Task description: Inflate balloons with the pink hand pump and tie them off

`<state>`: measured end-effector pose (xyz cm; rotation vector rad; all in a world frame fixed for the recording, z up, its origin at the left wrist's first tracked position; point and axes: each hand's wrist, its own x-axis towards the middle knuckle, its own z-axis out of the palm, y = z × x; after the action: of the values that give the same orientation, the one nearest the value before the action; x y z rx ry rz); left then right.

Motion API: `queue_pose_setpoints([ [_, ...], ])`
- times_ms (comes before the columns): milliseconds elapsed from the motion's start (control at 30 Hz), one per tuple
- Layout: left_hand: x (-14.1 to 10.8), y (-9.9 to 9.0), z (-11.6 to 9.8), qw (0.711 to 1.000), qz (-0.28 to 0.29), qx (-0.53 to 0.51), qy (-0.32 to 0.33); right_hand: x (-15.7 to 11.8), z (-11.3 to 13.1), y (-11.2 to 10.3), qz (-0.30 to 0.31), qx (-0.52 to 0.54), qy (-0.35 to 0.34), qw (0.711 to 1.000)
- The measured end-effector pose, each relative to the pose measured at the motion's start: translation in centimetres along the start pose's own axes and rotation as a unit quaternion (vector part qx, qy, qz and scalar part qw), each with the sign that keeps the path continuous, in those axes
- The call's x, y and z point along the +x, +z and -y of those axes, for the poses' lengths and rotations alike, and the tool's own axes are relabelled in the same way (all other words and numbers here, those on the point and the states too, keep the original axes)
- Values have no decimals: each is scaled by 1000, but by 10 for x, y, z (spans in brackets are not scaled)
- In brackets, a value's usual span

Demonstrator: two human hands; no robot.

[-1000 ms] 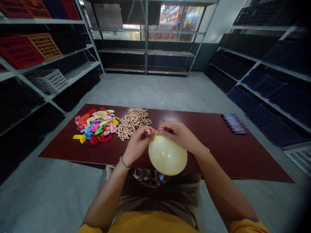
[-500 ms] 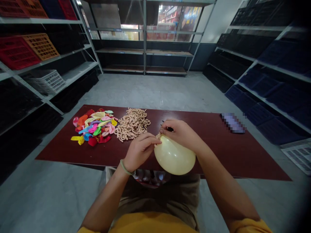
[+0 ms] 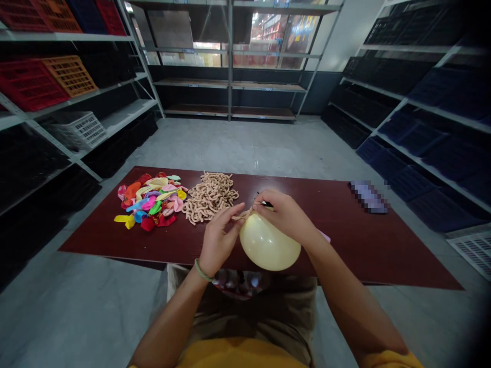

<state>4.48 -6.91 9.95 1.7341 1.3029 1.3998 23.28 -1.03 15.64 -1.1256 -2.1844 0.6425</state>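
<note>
An inflated pale yellow balloon (image 3: 270,244) hangs below my hands at the table's near edge. My right hand (image 3: 282,212) is closed in a pinch at the balloon's neck, where a beige cord (image 3: 249,210) runs across. My left hand (image 3: 219,236) has one end of that cord between thumb and fingers, left of the neck. A small dark object (image 3: 266,204) shows under my right fingers; its kind is unclear. The knot area is partly hidden by the fingers. Left of my hands lies a heap of short beige cords (image 3: 210,198).
Deflated balloons (image 3: 153,200) in many colours lie at the left of the dark red table (image 3: 345,245). A blurred purple item (image 3: 369,197) is at the right. Something pink (image 3: 325,236) peeks out by my right forearm. Shelves with crates (image 3: 69,74) stand around.
My left hand has drawn back slightly left, its fingers raised, and the beige cord now shows stretched between the hands. The balloon has shifted slightly left and up.
</note>
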Motion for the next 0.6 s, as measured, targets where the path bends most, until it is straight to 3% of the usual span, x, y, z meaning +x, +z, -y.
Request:
queue_pose_setpoints([
  [367, -5, 4, 3, 997, 20, -60, -34, -2, 2, 2, -5, -7, 27, 1000],
  [600, -1, 2, 8, 994, -9, -79, -70, -8, 9, -10, 11, -45, -48, 998],
])
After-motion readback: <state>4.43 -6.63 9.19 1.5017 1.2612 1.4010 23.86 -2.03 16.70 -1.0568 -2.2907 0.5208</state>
